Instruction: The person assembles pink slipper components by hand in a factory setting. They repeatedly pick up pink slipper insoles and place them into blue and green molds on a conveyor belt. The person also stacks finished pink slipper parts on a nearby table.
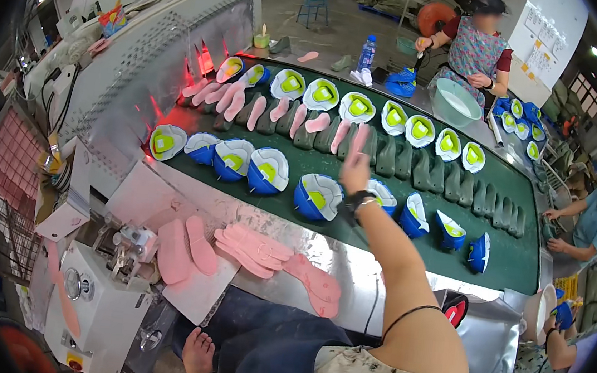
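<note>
My right hand (356,174) reaches over the green conveyor belt (268,205), closed on one end of a pink insole (360,141). The insole points away from me, above a row of dark green shoe lasts (386,157). Several pink insoles (256,113) lie on lasts at the row's left part; those at its right are bare. Low beside my dark trousers, my left hand (197,355) rests with its fingers slightly bent and apart, nothing visible in it. Blue-and-white shoe uppers with yellow-green inside (268,170) stand along both sides of the row.
More pink insoles (253,247) lie on the metal edge before me. A white machine (99,311) stands at lower left; a red-glowing heater housing (175,52) covers the belt's left end. Across the belt a person (473,49) works near a pale green basin (457,102). Other people stand at right.
</note>
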Tool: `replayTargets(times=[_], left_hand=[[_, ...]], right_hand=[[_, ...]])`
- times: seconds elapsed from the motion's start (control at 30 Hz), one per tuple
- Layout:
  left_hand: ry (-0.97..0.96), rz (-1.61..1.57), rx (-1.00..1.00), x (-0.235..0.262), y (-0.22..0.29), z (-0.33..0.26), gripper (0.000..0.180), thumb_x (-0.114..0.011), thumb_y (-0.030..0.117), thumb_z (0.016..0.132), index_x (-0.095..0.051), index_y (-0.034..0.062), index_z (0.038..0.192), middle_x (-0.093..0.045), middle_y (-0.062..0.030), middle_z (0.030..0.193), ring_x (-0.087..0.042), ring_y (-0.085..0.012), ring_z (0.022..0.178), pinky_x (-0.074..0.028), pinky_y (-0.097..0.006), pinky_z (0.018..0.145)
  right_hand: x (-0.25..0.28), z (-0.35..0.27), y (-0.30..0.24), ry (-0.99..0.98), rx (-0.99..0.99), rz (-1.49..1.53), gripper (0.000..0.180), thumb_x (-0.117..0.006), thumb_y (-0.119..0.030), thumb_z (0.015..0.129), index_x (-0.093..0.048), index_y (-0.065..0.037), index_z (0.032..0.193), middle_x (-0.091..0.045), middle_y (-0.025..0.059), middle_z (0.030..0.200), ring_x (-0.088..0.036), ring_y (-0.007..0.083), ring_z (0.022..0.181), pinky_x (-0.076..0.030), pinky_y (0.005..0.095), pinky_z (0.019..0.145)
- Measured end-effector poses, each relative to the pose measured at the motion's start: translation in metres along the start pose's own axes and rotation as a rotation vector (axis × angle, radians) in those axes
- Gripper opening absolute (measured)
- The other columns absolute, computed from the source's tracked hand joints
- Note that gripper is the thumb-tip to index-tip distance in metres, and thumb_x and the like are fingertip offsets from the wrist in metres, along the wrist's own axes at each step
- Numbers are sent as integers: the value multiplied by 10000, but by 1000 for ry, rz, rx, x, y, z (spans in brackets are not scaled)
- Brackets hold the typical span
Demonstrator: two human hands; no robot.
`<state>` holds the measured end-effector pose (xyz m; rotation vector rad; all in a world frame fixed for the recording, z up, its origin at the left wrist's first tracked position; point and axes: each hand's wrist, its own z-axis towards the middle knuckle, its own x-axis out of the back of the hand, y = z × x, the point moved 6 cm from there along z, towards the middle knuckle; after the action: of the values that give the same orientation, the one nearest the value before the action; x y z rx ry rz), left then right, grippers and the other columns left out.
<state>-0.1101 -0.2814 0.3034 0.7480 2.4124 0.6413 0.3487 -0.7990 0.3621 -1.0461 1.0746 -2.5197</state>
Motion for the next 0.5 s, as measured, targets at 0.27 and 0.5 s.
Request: replayTargets(times=[0.27,0.5], left_hand=[[-350,315,71,-107,9,14,384,-478,297,980,-530,31,1252,-623,-110,1096,-604,-204,995,-500,-345,845],[-348,400,67,-126,-1,-7,372,-465,303,985,-543,38,1234,-633,-81,1066,-617,-165,954,-502,-302,824]], right_hand=[[39,105,79,-70,294,101,406,-622,-79,739,-559,14,1130,-604,224,1125,-580,406,1023,-475,441,863],[57,-216,-208,-1037,535,110,681,-705,-399,767,-470,8,1259,-554,220,1231,-559,379,1094,-455,426,922]])
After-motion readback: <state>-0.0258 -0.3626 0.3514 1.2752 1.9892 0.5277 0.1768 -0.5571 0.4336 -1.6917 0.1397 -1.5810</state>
